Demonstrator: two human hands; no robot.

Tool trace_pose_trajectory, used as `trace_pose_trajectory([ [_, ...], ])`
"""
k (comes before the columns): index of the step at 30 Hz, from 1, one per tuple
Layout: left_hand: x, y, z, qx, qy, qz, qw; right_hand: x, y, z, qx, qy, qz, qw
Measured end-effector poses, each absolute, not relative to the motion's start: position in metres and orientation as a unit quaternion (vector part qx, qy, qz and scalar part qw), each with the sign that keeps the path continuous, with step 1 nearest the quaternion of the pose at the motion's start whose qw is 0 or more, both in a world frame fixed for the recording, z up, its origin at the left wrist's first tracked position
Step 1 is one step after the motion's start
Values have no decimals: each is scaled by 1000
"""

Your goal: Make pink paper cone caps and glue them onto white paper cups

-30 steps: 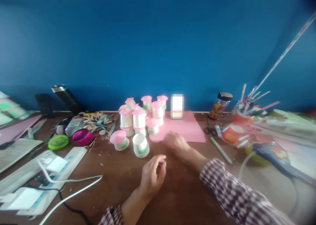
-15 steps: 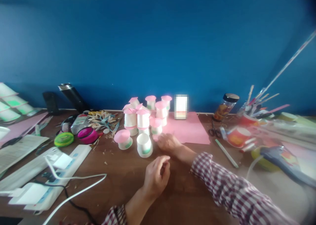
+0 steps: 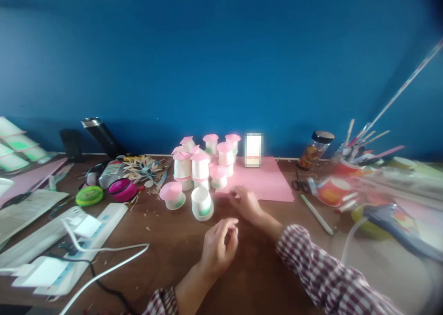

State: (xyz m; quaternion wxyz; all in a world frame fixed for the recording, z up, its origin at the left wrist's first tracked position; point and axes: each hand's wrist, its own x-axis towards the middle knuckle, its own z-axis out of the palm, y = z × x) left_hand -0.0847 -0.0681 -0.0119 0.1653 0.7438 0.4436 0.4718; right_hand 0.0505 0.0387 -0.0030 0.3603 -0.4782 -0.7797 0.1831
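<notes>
Soft even daylight, whole frame slightly blurred, white cups (image 3: 194,167) overexposed, clutter right of them smeared, corners darkened, edges stretched

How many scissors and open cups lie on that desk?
2: one pair of scissors right of the pink paper, one open cup left of the right hand. Clutter may hide more.
</notes>
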Motion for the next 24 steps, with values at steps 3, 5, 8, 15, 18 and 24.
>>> trace_pose_trajectory([
  [3,-85,-69,-12,746,441,473,159,63,39,1,-483,-726,274,406],
  [5,-84,-69,-12,747,440,474,153,75,43,3,-503,-701,279,422],
  [8,-84,-69,-14,748,443,471,151,97,53,2,-564,-665,248,421],
  [15,-83,-69,-14,752,443,465,152,135,72,-2,-638,-645,198,371],
  [18,-83,-69,-13,751,445,463,152,140,70,-1,-657,-652,169,338],
  [24,-83,-68,-12,751,450,459,153,126,55,11,-641,-724,38,250],
])
